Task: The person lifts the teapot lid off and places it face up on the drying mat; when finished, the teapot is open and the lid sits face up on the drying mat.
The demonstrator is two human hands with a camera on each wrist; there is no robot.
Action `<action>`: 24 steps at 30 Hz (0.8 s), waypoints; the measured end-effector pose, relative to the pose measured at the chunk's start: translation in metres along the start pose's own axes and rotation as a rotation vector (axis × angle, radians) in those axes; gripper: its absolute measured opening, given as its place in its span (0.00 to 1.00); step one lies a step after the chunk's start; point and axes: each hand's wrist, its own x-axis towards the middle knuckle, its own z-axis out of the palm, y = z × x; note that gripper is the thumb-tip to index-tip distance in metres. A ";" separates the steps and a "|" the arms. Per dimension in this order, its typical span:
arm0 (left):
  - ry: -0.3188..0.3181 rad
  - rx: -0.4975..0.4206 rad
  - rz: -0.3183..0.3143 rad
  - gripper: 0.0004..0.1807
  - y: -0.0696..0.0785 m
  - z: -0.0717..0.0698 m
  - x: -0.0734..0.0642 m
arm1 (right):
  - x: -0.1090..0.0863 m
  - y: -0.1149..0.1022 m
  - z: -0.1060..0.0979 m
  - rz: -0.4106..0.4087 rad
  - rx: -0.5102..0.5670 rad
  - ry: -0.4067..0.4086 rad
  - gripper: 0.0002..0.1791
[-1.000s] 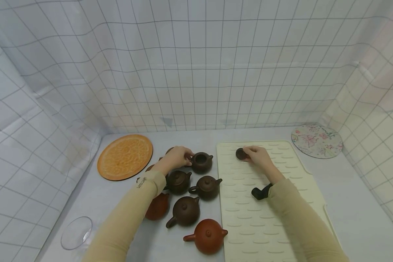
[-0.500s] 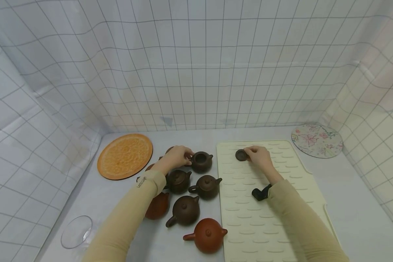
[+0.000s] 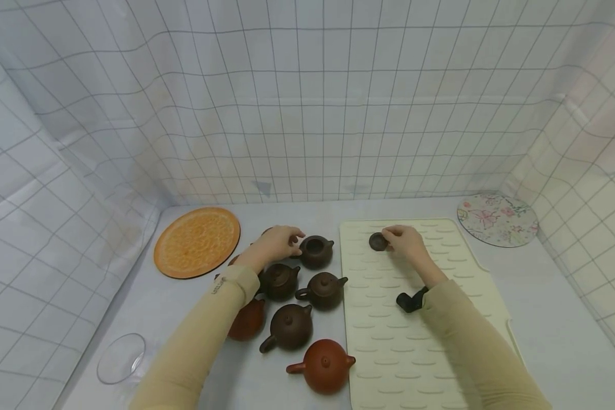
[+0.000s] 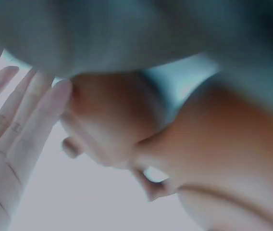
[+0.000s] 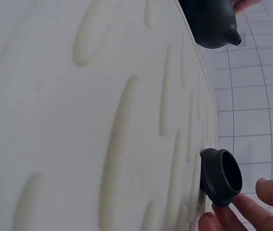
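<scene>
The left hand (image 3: pixel 275 247) reaches the handle of a dark lidless teapot (image 3: pixel 319 259), fingers extended, though whether they touch it cannot be told, while the right hand (image 3: pixel 408 246) holds a dark lid (image 3: pixel 377 241) by its edge, hollow side up, on the cream mat (image 3: pixel 369 404). Nearer the person, brown teapots (image 3: pixel 290 328) and an orange-red teapot (image 3: pixel 327 370) stand left of the mat. Farther out on the surface (image 3: pixel 256 381) lie an orange disc (image 3: pixel 197 244) and a floral disc (image 3: pixel 497 220).
</scene>
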 end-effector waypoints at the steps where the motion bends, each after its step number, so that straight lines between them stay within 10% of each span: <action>1: 0.005 -0.008 0.005 0.26 0.001 -0.003 -0.002 | -0.001 -0.002 -0.001 -0.008 -0.017 -0.002 0.24; 12: 0.090 -0.066 0.151 0.27 0.026 -0.027 -0.055 | -0.024 -0.040 0.000 -0.152 -0.099 0.015 0.22; 24: 0.131 -0.075 0.210 0.24 0.026 0.023 -0.100 | -0.062 -0.071 0.031 -0.391 -0.033 -0.204 0.16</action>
